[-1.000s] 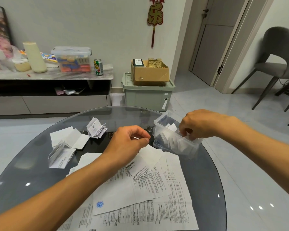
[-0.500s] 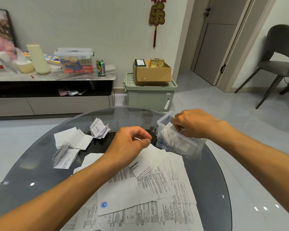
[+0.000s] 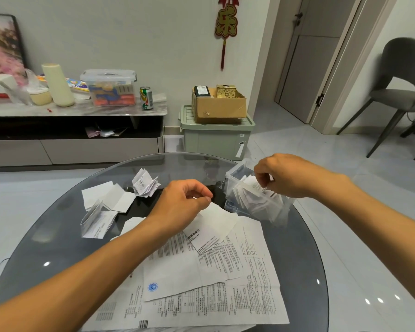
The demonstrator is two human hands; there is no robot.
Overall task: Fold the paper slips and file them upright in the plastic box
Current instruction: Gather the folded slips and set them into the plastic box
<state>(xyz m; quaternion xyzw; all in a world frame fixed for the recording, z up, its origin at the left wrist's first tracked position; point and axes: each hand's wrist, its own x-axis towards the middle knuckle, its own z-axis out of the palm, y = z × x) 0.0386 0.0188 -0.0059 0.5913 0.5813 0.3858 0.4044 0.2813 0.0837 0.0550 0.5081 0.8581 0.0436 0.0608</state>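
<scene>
On the glass table (image 3: 46, 236), the left hand (image 3: 182, 202) pinches a folded paper slip (image 3: 211, 226) while the right hand (image 3: 288, 176) curls its fingers (image 3: 261, 179) round slips standing in the plastic box (image 3: 254, 202).

Both forearms bare — no sleeves in view.

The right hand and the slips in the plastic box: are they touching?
Touching. The head view shows the right hand with its fingertips pinching a folded slip standing in the plastic box.
</scene>
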